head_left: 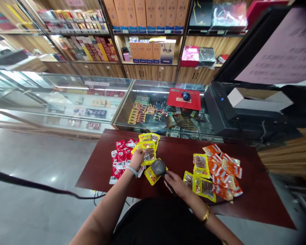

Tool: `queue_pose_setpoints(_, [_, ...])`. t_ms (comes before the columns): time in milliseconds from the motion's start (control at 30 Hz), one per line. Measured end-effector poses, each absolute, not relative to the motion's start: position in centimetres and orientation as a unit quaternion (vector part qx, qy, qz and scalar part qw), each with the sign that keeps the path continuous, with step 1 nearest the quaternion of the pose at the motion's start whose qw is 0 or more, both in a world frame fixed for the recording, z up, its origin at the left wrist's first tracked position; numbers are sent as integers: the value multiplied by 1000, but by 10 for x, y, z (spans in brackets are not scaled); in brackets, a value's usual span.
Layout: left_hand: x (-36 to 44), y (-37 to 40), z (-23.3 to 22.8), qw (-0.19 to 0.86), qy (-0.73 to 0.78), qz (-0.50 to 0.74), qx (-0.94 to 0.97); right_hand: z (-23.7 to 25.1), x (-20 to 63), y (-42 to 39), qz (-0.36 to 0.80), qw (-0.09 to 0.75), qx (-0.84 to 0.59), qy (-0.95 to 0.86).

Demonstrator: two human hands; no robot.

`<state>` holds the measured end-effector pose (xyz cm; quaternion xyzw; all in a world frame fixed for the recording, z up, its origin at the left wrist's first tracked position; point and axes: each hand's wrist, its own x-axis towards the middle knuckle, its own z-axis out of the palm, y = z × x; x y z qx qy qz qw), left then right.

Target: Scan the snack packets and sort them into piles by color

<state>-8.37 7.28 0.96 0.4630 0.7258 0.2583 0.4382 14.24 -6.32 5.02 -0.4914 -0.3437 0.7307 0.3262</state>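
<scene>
**One wall of shelves, one glass counter, one dark red table, one scanner in play**

Biggest first: the shelves run right across the back, loaded with orange-brown boxes up top, and in front of them sits the glass counter, small colourful goods showing under its top. Up against it stands the table, and that's where the action is! Over on the right, a black machine, blue light glowing, with an open white box on it. Now the heaps: orange packets piled on the table's right side, red packets bunched at the left, well apart. Between them, yellow packets in two groups, one against the orange pile, one beside the red.

And the hands! Right hand: fingers wrapped round the scanner's handle, its round head above a yellow packet lying on the table; whether those two touch, I can't tell. Left hand: fingers closed on the lower left part of the held yellow packet, which overlaps others behind it. A dark blue mouse rests on a red mat on the counter. Smallest of all: a gold-coloured bracelet on the right wrist, a pale bangle on the left.
</scene>
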Motion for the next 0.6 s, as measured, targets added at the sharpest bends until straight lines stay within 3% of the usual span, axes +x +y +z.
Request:
queue_pose_setpoints(233, [-121, 85, 25, 257, 778, 139, 557, 37, 168, -79, 697, 337, -542, -326])
queue_pose_setpoints(400, [-77, 78, 35, 83, 746, 166, 640, 37, 192, -90, 677, 372, -564, -292])
queue_pose_setpoints(500, [-28, 71, 36, 80, 672, 173, 715, 34, 207, -99, 653, 405, -582, -265])
queue_pose_setpoints(600, [29, 64, 24, 188, 573, 146, 784, 31, 221, -110, 637, 432, -594, -232])
